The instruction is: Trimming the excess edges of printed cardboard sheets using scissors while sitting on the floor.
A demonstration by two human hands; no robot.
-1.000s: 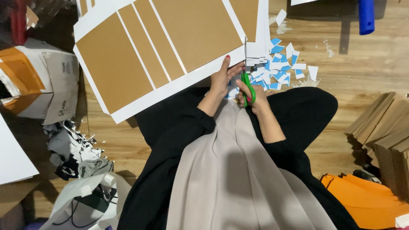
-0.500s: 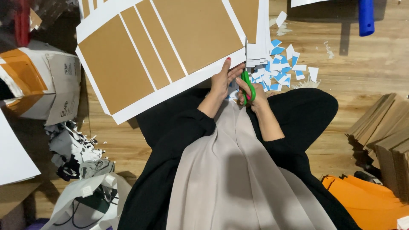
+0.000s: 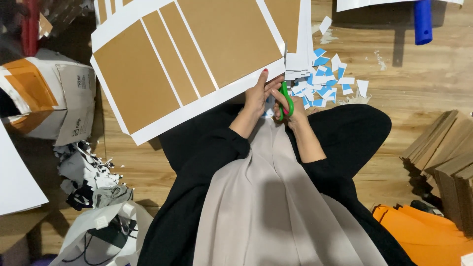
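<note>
Two hands (image 3: pixel 271 96) (one scissors (image 3: pixel 286 100), one sheet (image 3: pixel 192 59))

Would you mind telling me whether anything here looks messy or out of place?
Small blue and white paper scraps lie strewn over the wooden floor beside the right hand with the green scissors. Nothing looks damaged.

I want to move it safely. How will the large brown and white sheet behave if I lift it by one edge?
The sheet looks thin and wide, so it would probably sag or bend, not stay flat. The left hand holds only its near edge while the right hand works green scissors, so it seems light. It lies partly over a carton, so it may slide.
</note>
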